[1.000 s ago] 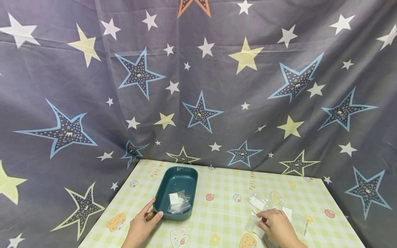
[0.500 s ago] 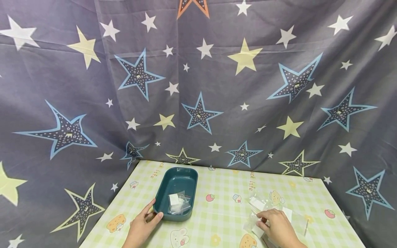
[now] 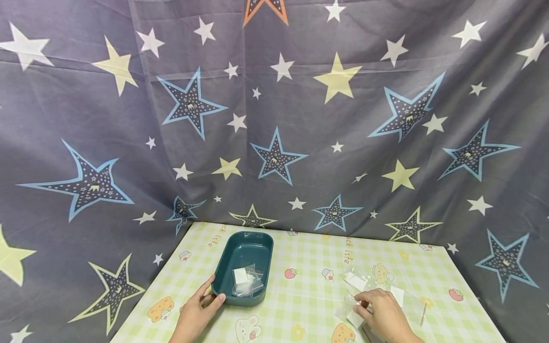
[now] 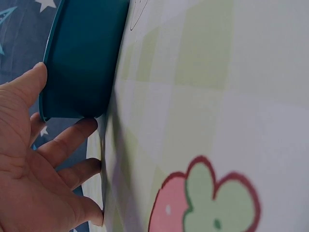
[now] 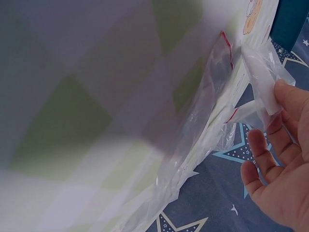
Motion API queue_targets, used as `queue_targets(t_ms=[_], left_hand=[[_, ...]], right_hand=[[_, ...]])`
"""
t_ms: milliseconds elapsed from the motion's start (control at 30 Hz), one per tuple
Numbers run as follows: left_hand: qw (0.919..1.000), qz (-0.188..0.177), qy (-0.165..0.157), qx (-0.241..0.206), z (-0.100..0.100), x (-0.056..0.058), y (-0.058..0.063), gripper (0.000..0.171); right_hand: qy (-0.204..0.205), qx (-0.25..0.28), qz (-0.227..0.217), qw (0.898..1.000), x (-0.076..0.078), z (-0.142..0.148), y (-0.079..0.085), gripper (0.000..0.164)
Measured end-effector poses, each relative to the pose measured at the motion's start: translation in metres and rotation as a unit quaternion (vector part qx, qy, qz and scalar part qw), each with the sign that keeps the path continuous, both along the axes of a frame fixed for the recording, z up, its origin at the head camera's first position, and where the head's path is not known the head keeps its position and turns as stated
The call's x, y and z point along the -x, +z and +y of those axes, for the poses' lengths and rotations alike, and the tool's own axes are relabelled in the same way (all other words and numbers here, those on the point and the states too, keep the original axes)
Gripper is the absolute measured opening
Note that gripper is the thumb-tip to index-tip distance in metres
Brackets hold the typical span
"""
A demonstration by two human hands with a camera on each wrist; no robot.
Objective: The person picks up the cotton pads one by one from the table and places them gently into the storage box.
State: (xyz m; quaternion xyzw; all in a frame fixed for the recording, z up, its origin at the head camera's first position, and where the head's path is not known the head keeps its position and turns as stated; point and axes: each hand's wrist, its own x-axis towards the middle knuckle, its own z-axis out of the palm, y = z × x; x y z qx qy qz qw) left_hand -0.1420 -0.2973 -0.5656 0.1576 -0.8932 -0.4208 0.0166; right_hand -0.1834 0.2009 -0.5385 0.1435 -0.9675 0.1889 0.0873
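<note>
A dark teal rectangular tray (image 3: 246, 255) stands on the left of the table, with small clear zip bags (image 3: 249, 282) and a white piece in its near end. My left hand (image 3: 196, 310) grips its near left corner; in the left wrist view the thumb (image 4: 36, 79) lies at the rim and a fingertip touches the underside edge. On the right, my right hand (image 3: 383, 312) pinches a clear plastic bag (image 5: 260, 72) with something white inside between thumb and fingertips. The other fingers are loosely bent. More clear bags (image 3: 358, 278) lie just beyond this hand.
Red-edged zip bags (image 5: 219, 72) lie on the table by the right hand, and a white piece (image 3: 397, 294) shows beside its knuckles. A checked cloth (image 3: 300, 300) with cartoon prints covers the table. A dark star-patterned curtain (image 3: 296, 119) hangs behind.
The bag in my right hand has tilted slightly, showing more of its white content below the fingers. Both hands and the tray stay nearly still.
</note>
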Motion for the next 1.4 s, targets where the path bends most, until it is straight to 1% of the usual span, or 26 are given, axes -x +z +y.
queue_targets(t_ms=[267, 500, 733, 833, 1033, 1400], left_hand=[[1.0000, 0.002, 0.000, 0.001, 0.000, 0.000, -0.001, 0.088], [0.9999, 0.003, -0.004, 0.009, -0.001, 0.001, -0.001, 0.088], [1.0000, 0.006, -0.004, 0.006, -0.001, -0.001, -0.001, 0.087], [1.0000, 0.007, -0.002, 0.000, -0.001, -0.002, -0.001, 0.087], [1.0000, 0.009, -0.003, 0.002, -0.001, -0.002, -0.001, 0.087], [1.0000, 0.002, 0.002, 0.006, -0.001, -0.001, -0.001, 0.089]], right_hand=[[-0.007, 0.019, -0.018, 1.000, -0.001, -0.002, 0.003, 0.010], [-0.003, 0.034, -0.002, 0.999, -0.002, -0.003, 0.004, 0.009], [0.015, 0.084, 0.007, 0.996, 0.000, -0.004, 0.006, 0.012], [0.010, 0.102, -0.001, 0.995, 0.001, -0.005, 0.007, 0.013], [-0.014, 0.123, -0.033, 0.992, 0.003, -0.008, 0.010, 0.013], [-0.024, 0.164, -0.047, 0.985, 0.004, -0.015, 0.009, 0.011]])
